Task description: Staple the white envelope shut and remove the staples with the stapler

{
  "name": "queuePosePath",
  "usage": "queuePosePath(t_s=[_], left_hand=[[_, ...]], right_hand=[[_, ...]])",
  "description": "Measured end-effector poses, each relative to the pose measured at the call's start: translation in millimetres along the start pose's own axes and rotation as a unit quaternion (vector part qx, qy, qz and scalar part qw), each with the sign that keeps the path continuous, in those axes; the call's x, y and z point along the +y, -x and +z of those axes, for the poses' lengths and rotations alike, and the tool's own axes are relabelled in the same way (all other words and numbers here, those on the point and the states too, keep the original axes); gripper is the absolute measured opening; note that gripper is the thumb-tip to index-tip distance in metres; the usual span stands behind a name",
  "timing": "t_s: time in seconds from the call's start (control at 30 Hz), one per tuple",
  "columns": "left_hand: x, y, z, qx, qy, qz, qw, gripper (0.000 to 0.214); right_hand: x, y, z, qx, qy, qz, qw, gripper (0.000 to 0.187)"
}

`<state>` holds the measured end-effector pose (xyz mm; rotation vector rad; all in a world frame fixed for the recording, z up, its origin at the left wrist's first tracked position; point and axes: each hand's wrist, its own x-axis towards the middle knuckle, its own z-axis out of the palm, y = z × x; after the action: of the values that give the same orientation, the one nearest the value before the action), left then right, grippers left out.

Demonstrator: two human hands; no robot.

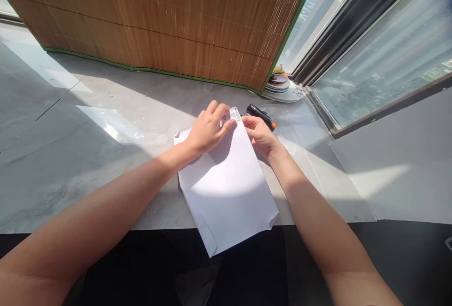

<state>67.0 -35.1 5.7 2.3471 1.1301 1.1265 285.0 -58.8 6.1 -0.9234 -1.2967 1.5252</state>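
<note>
A white paper piece (233,183) with folded sides and corners lies slanted on the counter, its near end reaching over the front edge. Whether something is wrapped inside it cannot be seen. Small dark print (236,116) shows at its far corner. My left hand (209,129) rests over the far part, thumb and curled fingers closed on the paper near the print. At the far right side, my right hand (259,135) pinches the paper's edge; some of its fingertips are hidden behind the sheet. Just beyond that hand lies a black object with an orange tip (260,116).
The grey marbled counter (106,169) carries patches of sunlight. A brown bamboo blind (158,23) with green edging hangs down at the back. Stacked plates (278,87) stand in the far right corner, beside a dark window frame (339,28) and a white wall (399,165).
</note>
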Motion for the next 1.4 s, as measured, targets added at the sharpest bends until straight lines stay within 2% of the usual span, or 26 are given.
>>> queuePosePath(t_s=[0.27, 0.4, 0.63, 0.73, 0.93, 1.1, 1.23, 1.4], left_hand=[[-1, -1, 0.7, 0.028, 0.013, 0.012, 0.999, 0.024], [-1, -1, 1.2, 0.037, 0.015, 0.018, 0.999, 0.025], [-2, 0, 4.8, 0.064, -0.001, 0.041, 0.997, 0.019], [-2, 0, 4.3, 0.08, 0.001, 0.056, 0.995, 0.012], [0, 2, 1.2, 0.118, -0.024, 0.069, 0.99, 0.012], [7, 5, -5.3, 0.09, -0.001, 0.065, 0.994, 0.003], [13, 9, -12.2, 0.067, 0.035, 0.06, 0.995, 0.018], [13, 10, -13.7, 0.075, 0.052, 0.059, 0.994, 0.008]], right_hand=[[0, 1, 2, -0.006, -0.004, -0.02, 1.0, 0.047], [-2, 1, 5, 0.017, 0.014, -0.022, 1.0, 0.051], [-7, 2, 16, 0.035, 0.009, -0.057, 0.998, 0.041], [-10, 3, 24, 0.039, -0.016, -0.047, 0.998, 0.036], [-9, 4, 32, 0.045, -0.072, -0.009, 0.996, 0.03], [-7, 4, 29, 0.055, -0.078, -0.005, 0.995, 0.029], [-8, 5, 27, 0.049, -0.059, 0.002, 0.997, 0.029], [-10, 4, 28, 0.058, -0.055, -0.007, 0.997, 0.021]])
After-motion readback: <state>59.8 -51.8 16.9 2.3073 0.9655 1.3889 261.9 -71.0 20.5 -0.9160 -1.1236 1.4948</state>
